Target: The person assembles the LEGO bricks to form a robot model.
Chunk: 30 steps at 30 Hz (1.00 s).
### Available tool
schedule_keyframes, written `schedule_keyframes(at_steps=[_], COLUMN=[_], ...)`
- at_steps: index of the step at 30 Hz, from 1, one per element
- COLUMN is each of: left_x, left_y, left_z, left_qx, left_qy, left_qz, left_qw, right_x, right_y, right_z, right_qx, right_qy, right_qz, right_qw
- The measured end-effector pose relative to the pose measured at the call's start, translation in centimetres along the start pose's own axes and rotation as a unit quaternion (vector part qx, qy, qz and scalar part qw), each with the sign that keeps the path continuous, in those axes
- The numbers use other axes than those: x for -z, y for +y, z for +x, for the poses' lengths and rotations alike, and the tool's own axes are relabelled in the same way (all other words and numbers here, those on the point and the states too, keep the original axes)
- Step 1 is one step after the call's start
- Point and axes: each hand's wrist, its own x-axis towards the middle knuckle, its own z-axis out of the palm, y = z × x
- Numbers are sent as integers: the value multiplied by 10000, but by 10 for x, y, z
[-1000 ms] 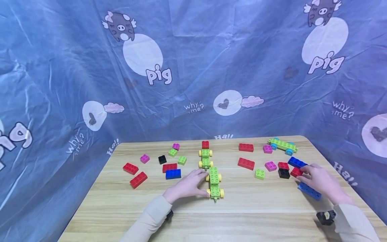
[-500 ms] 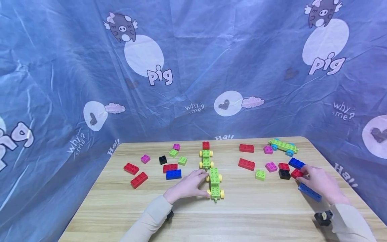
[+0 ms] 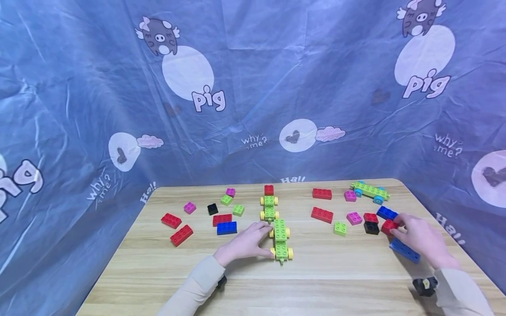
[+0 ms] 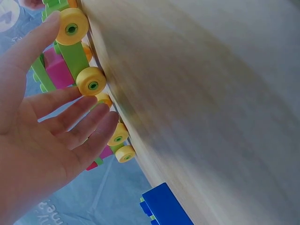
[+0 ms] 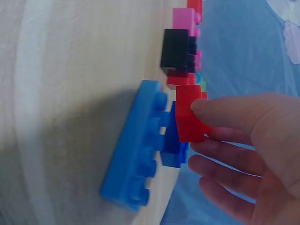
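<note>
In the head view my left hand (image 3: 247,241) lies along the left side of a lime-green train car base (image 3: 280,237) with yellow wheels. The left wrist view shows my thumb against one yellow wheel (image 4: 72,26) and my index finger at another, the fingers fairly straight. A pink brick (image 4: 57,68) sits within the green parts. My right hand (image 3: 421,239) pinches a red brick (image 5: 190,112) between thumb and fingers. Near it lie a long blue brick (image 5: 131,145), another blue brick (image 3: 387,213) and a black brick (image 5: 176,50).
A second yellow-wheeled green car (image 3: 269,207) stands just beyond the first, with a red brick (image 3: 269,189) behind it. A blue-wheeled green base (image 3: 370,190) is at the back right. Several loose bricks lie left, including a blue one (image 3: 227,228). Patterned cloth (image 3: 253,87) encloses the table (image 3: 316,289).
The red brick at my right fingertips has shifted slightly and shows more of itself; it is now gripped. My left hand and the green car have stayed in place.
</note>
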Motion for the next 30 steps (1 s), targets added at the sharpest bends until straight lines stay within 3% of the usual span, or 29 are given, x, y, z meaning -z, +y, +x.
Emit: schedule_keyframes(at_steps=[10,17,30], left_x=[2,2,2], left_y=[1,1,1], left_z=[-1,-1,-1], left_qx=[13,27,22], left_qy=[-17,-16,-23], left_qz=[-6,-24,-23], left_qw=[10000,10000,10000], right_x=[13,17,13], right_y=[-15,-36,-65], right_z=[0,4,9], right_qx=[221,724,1198], right_qy=[423,1031,1422], right_qz=[139,91,50], right_qw=[9988,9920,9826])
